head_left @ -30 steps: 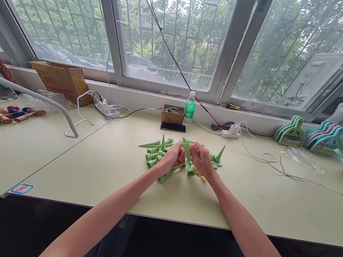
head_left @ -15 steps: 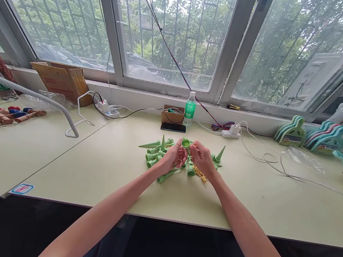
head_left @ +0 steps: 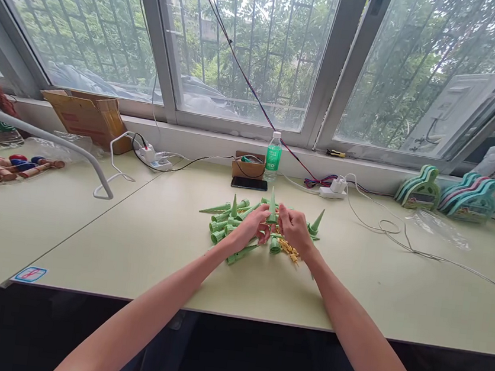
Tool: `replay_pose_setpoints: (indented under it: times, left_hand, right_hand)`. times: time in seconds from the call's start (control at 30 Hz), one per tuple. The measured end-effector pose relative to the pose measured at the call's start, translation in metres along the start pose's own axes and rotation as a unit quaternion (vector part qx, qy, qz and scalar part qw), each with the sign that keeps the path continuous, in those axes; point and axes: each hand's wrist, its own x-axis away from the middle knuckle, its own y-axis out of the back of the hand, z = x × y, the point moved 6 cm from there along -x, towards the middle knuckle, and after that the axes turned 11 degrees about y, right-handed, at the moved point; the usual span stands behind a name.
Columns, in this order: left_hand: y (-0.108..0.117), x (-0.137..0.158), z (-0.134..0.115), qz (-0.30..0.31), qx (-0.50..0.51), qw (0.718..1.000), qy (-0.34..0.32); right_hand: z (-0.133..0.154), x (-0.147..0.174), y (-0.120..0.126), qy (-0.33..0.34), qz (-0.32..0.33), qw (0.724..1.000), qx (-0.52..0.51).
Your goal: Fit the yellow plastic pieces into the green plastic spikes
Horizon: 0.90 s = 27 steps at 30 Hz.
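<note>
A light green plastic plant-watering spike (head_left: 273,203) stands point up between my hands, above the pile. My left hand (head_left: 252,226) has its fingers closed around the spike's wide lower end from the left. Close against the spike's right side is my right hand (head_left: 294,229), closed with the thumb on top; what it pinches is hidden. Below and around them lies a pile of similar green spikes (head_left: 219,227), several on their sides and a few upright. Small yellow plastic pieces (head_left: 288,251) are heaped under my right hand.
Behind the pile are a black phone (head_left: 249,183), a small cardboard box (head_left: 248,166) and a water bottle (head_left: 273,157). White cables (head_left: 385,228) run across the right side. Green and blue plastic hangers (head_left: 421,190) stand far right; wooden-handled items (head_left: 3,168) lie far left.
The spike between my hands has turned from showing its open round end to pointing upward. My right hand has shifted slightly right. At the right edge, another person's hand has gone out of view.
</note>
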Motion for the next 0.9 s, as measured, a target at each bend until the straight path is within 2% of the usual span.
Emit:
replay_pose_setpoints:
  times: [0.37, 0.57, 0.77, 0.9]
  left_hand:
    - [0.005, -0.002, 0.0, -0.056, -0.063, 0.996, -0.028]
    - [0.009, -0.003, -0.007, -0.078, -0.068, 0.99, -0.093]
    - [0.009, -0.003, -0.007, -0.092, -0.048, 0.992, -0.077]
    - [0.013, -0.004, -0.003, -0.112, 0.013, 0.992, -0.057]
  right_hand:
    - [-0.003, 0.0, -0.003, 0.024, -0.003, 0.999, 0.03]
    - [-0.004, 0.0, -0.005, 0.042, 0.003, 0.998, 0.049]
    - [-0.004, 0.001, -0.003, 0.022, -0.006, 0.999, 0.049]
    - [-0.003, 0.001, 0.0, 0.026, -0.017, 0.999, 0.042]
